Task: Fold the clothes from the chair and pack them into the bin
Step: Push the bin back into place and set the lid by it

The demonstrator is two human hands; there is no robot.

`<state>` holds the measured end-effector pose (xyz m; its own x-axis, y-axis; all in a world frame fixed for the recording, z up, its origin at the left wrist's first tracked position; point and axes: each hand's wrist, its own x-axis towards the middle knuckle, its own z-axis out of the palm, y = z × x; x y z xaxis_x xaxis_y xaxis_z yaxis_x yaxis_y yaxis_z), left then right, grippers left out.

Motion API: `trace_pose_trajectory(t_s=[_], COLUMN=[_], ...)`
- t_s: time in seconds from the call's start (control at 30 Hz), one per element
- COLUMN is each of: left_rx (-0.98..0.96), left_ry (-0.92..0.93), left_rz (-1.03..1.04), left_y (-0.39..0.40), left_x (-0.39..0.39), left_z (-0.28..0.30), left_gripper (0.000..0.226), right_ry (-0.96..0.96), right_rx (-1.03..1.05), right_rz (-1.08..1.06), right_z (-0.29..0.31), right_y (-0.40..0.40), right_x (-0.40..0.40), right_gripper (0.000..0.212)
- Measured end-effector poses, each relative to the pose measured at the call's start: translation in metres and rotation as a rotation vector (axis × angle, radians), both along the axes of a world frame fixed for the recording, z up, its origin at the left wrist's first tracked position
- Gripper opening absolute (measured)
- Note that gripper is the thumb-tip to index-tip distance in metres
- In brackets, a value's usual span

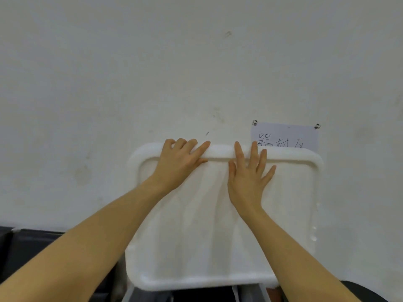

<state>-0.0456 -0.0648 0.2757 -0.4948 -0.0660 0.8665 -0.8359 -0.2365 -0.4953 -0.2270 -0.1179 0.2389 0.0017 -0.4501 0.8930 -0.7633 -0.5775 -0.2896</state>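
Two hands, left (181, 162) and right (248, 182), grip loose, flat on white chair back (290, 192), wall sign (285, 136) "器材".

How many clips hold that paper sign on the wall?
2: one clip at the sign's top left corner, one clip at its top right. The white lid hides the lower edge.
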Motion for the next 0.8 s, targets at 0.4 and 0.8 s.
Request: trace_pose_trajectory(t_s=[0.4,0.8], left_rx=[0.253,0.582], left_ry=[0.319,0.918], left_rz=[-0.012,0.015], left_y=[0.065,0.09], left_x=[-0.003,0.076], left_z=[-0.047,-0.151], left_gripper=[0.048,0.039], right_ry=[0.168,0.453], right_rx=[0.142,0.547], right_rz=[0.142,0.208], right_z=[-0.047,-0.143], right_y=[0.057,0.092], right_x=[0.003,0.091], right_gripper=[0.055,0.052])
